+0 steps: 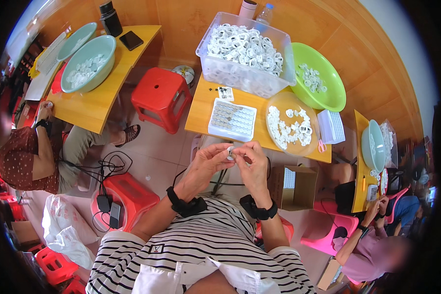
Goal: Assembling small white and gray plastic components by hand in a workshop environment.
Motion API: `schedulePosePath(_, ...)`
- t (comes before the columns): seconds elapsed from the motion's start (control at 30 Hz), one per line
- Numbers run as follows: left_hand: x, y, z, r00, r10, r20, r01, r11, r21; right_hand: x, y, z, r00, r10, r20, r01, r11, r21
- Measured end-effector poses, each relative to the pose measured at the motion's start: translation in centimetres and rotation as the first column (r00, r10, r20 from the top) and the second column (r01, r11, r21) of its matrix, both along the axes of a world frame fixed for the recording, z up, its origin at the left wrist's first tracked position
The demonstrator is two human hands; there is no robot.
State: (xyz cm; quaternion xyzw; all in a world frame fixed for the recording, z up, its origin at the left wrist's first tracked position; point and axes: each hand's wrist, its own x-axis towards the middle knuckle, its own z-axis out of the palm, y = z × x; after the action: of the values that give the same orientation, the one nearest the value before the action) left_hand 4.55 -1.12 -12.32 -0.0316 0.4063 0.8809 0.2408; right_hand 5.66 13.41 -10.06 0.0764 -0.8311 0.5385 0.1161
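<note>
In front of my chest, just off the near edge of the table, both hands pinch one small white plastic part (230, 153) with a dark spot in it. My left hand (207, 161) has its thumb and finger closed on the part's left side. My right hand (252, 164) grips it from the right. Fingertips cover much of the part, so its full shape is hidden. Beyond the hands lies a white compartment tray (242, 128) with rows of small round greyish pieces. To its right, a shallow round tray (271, 139) holds many similar white parts.
A clear bin (240, 78) heaped with white parts stands at the back, beside a green basin (330, 93). Pink scissors (322, 145) and stacked white trays (331, 126) lie at the right. An open cardboard box (304, 188) and a red stool (157, 93) flank the table. Two people sit nearby.
</note>
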Motion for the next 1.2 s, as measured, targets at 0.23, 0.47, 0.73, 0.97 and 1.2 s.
schedulePosePath(0.23, 0.2, 0.3, 0.0, 1.0, -0.012, -0.009, 0.012, 1.0, 0.011, 0.1, 0.6, -1.1, 0.989, 0.002, 0.148, 0.038, 0.962, -0.271)
schedulePosePath(0.47, 0.2, 0.5, 0.3, 0.999, -0.038, 0.005, 0.038, 0.999, 0.007, 0.2, 1.6, -2.4, 0.978, 0.031, 0.207, 0.047, 0.931, -0.362)
schedulePosePath(0.73, 0.8, 0.8, -0.3, 0.999, -0.027, -0.042, 0.022, 0.991, -0.13, 1.1, 0.7, -1.3, 0.993, -0.035, 0.116, 0.059, 0.976, -0.209)
schedulePosePath(0.97, 0.5, 0.8, -0.3, 0.997, -0.076, -0.023, 0.072, 0.986, -0.152, 0.5, 2.1, -2.4, 0.938, 0.163, 0.306, 0.029, 0.843, -0.538)
schedulePosePath(1.2, 0.2, 0.8, 0.3, 0.995, -0.104, -0.001, 0.103, 0.986, -0.134, 0.8, 1.8, -2.0, 0.932, 0.144, 0.332, 0.093, 0.792, -0.604)
